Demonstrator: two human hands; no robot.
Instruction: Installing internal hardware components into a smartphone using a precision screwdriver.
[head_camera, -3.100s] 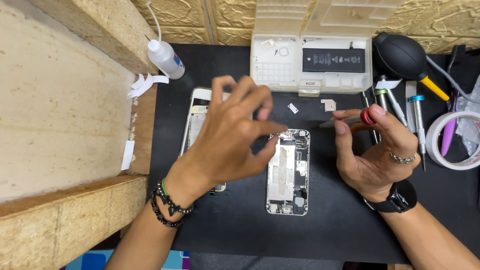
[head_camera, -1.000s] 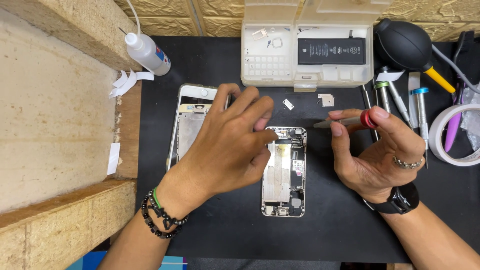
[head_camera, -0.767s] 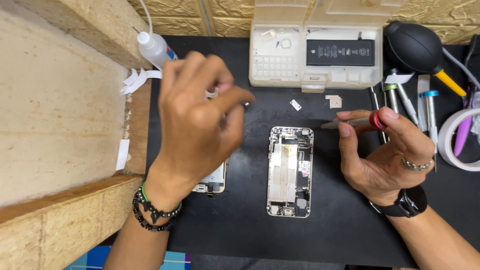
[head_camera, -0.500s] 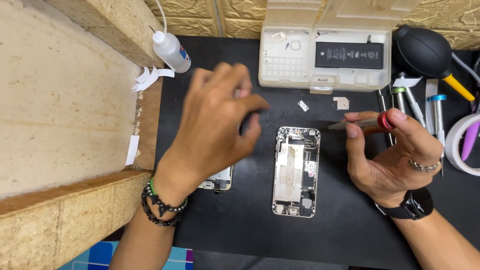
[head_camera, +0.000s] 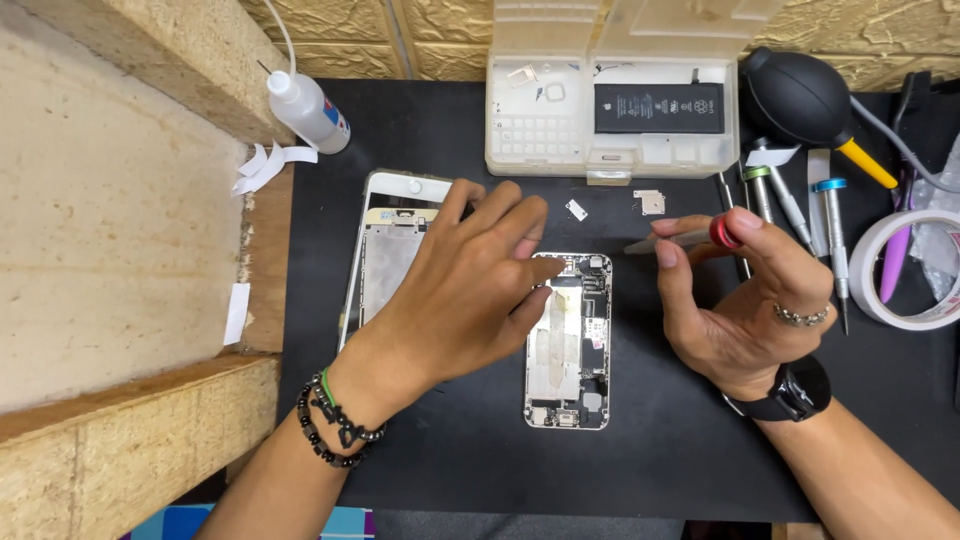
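Your left hand (head_camera: 470, 290) is resting loosely open, fingertips touching the opened phone body (head_camera: 568, 345). Your right hand (head_camera: 740, 300) is gripping a red-capped screwdriver (head_camera: 685, 238). The battery (head_camera: 658, 107) and screen panel (head_camera: 390, 255) are already lying apart from it; inner parts are still sitting inside.

A black desk mat (head_camera: 480, 460) carries a silver opened phone body (head_camera: 568, 345) and white screen panel (head_camera: 385, 260); the right-hand screwdriver (head_camera: 700, 237) has a red collar; the far-right blower (head_camera: 790, 98) is black, yellow-tipped.

A black air blower (head_camera: 795, 97) lies beside what looks like a tape roll (head_camera: 915, 270).
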